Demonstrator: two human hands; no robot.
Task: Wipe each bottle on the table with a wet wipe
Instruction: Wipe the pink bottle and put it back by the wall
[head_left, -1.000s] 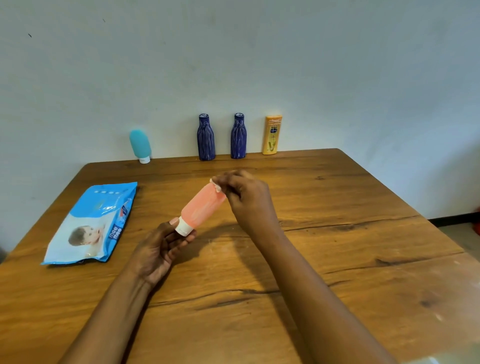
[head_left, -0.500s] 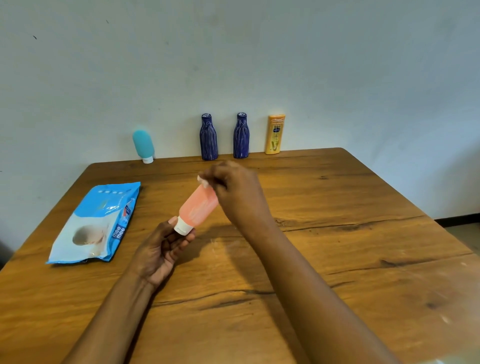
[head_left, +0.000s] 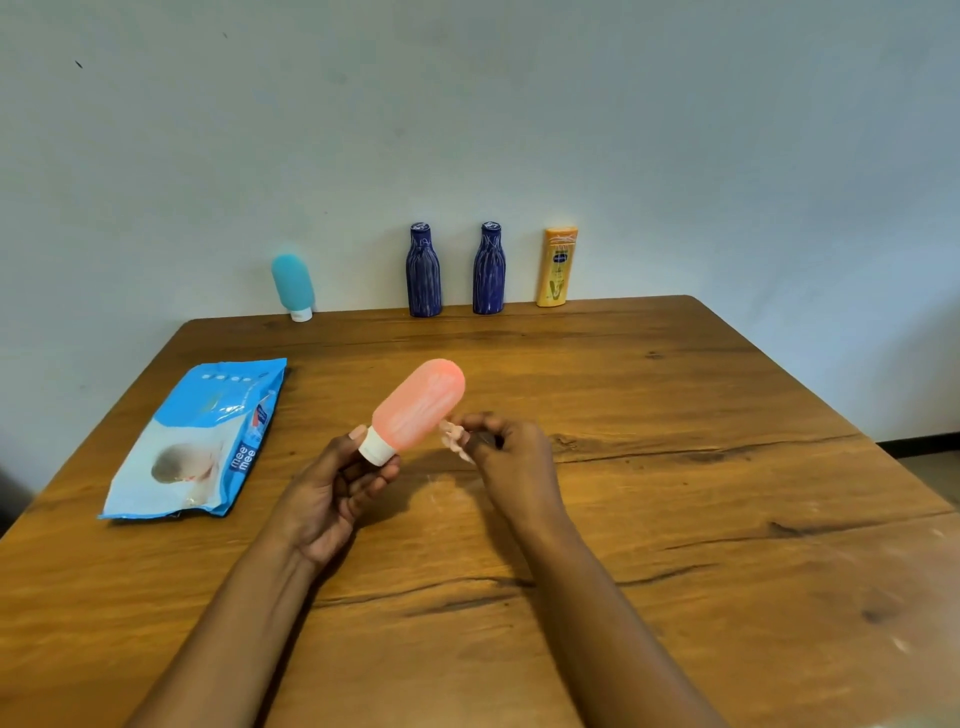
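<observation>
Head view: grips the pink bottle by its white cap in the left hand, tilted up and away, lifted clear of the bench. Pinches a crumpled scrap of wet wipe in the right hand, now just beside the bottle's lower flank and seemingly off its surface. Half a second ago had that wipe up at the rounded far end; has since drawn it down the body toward the cap. Reads as the close of one stroke, with pale streaks left on the pink skin. Probably calls for another pass, or a turn of the bottle, before setting it down. Leaves the teal bottle, first blue bottle, second blue bottle and yellow bottle standing by the wall, and the wipes pack flat at left.
</observation>
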